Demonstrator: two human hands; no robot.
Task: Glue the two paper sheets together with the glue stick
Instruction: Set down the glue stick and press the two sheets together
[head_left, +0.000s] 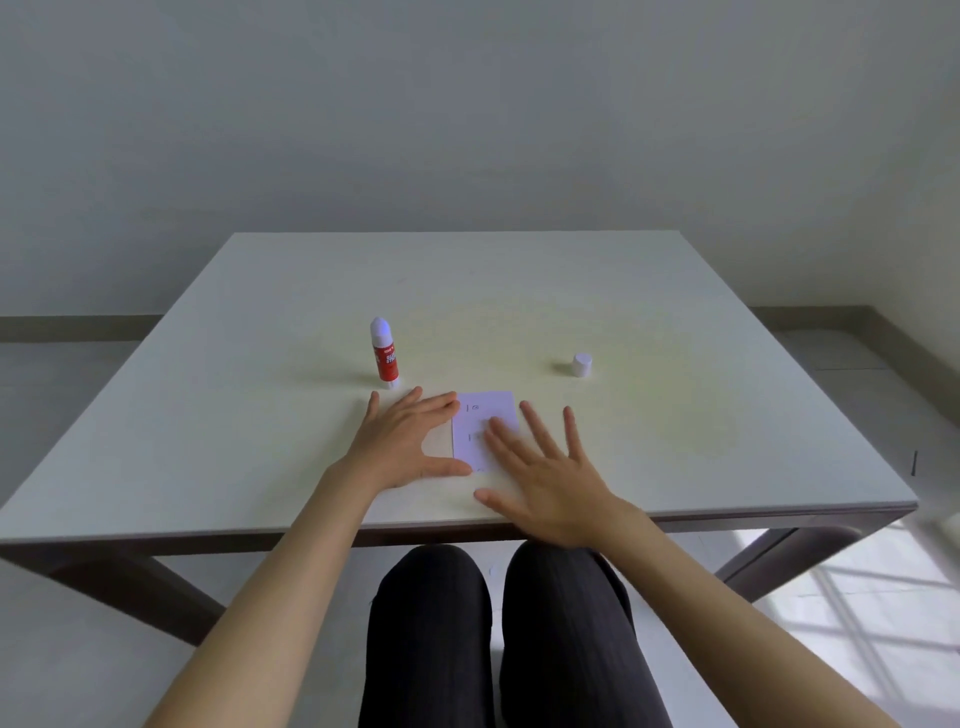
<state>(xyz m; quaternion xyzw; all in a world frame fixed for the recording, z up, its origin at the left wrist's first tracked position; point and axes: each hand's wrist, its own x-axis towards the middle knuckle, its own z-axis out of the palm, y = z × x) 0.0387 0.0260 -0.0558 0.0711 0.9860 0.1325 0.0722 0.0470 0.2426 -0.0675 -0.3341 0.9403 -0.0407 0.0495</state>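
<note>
A small white paper sheet with faint printed marks lies flat near the table's front edge. Whether a second sheet lies under it cannot be told. My left hand rests at the sheet's left edge, fingers spread, thumb along the lower edge. My right hand lies flat and open, its fingertips on the sheet's right part. A red glue stick stands upright and uncapped just beyond my left hand. Its white cap stands apart to the right.
The white table stands against a plain wall. Its front edge runs just behind my wrists, with my knees in dark trousers below. A small dark mark sits at the table's right edge.
</note>
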